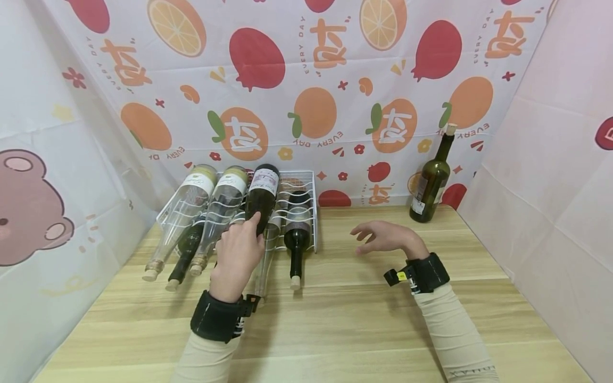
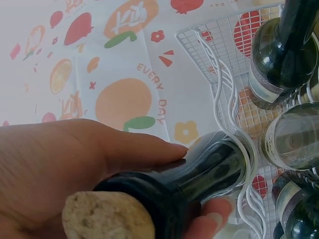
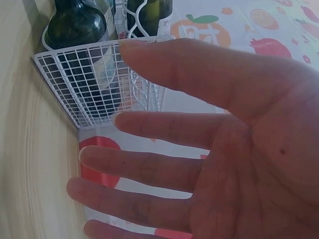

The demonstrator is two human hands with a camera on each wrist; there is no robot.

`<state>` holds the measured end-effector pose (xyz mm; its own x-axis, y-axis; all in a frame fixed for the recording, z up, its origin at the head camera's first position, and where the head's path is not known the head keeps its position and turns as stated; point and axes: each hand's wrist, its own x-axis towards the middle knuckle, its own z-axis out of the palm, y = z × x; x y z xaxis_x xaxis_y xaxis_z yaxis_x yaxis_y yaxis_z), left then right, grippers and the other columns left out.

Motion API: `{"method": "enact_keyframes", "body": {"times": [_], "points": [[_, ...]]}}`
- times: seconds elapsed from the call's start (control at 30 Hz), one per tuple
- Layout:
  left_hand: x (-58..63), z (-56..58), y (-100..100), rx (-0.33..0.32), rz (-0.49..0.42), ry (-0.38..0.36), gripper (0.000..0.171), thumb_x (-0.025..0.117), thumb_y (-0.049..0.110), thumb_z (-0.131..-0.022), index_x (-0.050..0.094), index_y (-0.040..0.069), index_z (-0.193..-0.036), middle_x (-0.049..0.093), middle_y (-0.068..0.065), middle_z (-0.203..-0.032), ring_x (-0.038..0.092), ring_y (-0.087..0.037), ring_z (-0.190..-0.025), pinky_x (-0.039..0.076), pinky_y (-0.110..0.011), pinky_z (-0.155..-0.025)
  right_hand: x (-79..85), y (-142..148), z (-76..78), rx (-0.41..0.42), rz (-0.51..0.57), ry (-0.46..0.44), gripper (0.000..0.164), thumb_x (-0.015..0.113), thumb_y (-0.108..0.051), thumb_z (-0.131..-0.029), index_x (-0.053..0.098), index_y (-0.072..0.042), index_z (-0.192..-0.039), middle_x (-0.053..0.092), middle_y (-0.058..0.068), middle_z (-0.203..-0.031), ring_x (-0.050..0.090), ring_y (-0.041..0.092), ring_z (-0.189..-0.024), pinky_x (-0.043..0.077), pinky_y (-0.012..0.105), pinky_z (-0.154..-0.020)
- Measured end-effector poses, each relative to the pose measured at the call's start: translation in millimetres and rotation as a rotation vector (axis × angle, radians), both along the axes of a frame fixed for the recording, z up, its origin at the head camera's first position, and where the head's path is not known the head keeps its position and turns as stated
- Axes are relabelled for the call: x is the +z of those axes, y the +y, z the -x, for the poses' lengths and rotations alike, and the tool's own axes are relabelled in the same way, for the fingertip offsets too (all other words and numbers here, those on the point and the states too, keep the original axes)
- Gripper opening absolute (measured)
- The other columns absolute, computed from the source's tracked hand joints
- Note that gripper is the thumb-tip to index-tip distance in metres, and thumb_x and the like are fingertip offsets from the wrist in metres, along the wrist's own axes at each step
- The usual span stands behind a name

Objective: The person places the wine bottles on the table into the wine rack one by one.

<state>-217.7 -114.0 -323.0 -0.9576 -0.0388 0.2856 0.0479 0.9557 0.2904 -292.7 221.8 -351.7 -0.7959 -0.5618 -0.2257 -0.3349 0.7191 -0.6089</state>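
Note:
My left hand (image 1: 237, 255) grips the neck of a dark wine bottle (image 1: 263, 199) with a pale label. Its base points to the back, over the upper tier of a white wire wine rack (image 1: 314, 213). In the left wrist view, the bottle's cork (image 2: 107, 216) faces the camera, and the thumb and fingertips lie along opposite sides of the neck. Whether the bottle bears fully on the rack's wavy wires cannot be told. To the right of the rack, my right hand (image 1: 388, 236) hovers over the table, fingers spread and holding nothing.
Two clear bottles (image 1: 184, 205) (image 1: 222, 205) lie on the upper tier at left. Below are dark bottles (image 1: 190, 244) (image 1: 297, 239) and a clear one (image 1: 265, 266), necks toward me. A green corked bottle (image 1: 431, 183) stands upright at the back right of the wooden table (image 1: 364, 330).

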Motion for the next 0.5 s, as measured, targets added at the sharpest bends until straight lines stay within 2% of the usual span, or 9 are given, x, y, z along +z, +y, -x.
{"method": "enact_keyframes", "body": {"times": [0.13, 0.33, 0.5], "points": [[1.3, -0.8, 0, -0.002, 0.016, -0.018, 0.054, 0.062, 0.013, -0.098, 0.052, 0.01, -0.151, 0.071, -0.033, -0.107, 0.063, -0.048, -0.067, 0.047, -0.051, -0.048, 0.3, 3, 1.0, -0.007, -0.005, 0.002, 0.056, 0.073, -0.025, -0.096, 0.056, -0.003, -0.144, 0.063, 0.023, -0.14, 0.065, 0.038, -0.126, 0.056, 0.048, -0.101], [3.3, -2.5, -1, 0.009, 0.005, -0.04, 0.054, 0.06, 0.016, -0.098, 0.051, 0.008, -0.151, 0.069, -0.034, -0.116, 0.067, -0.055, -0.083, 0.052, -0.06, -0.059, 0.6, 8, 2.4, -0.013, -0.007, 0.026, 0.056, 0.073, -0.027, -0.096, 0.057, -0.004, -0.144, 0.064, 0.022, -0.139, 0.061, 0.041, -0.13, 0.055, 0.049, -0.102], [8.3, -7.9, 0, 0.005, -0.013, -0.022, 0.053, 0.06, 0.017, -0.099, 0.051, 0.008, -0.151, 0.067, -0.033, -0.119, 0.066, -0.057, -0.091, 0.053, -0.064, -0.065, 0.8, 14, 3.7, -0.04, 0.009, 0.018, 0.057, 0.073, -0.029, -0.096, 0.056, -0.004, -0.145, 0.063, 0.023, -0.141, 0.057, 0.045, -0.134, 0.053, 0.053, -0.104]]}}
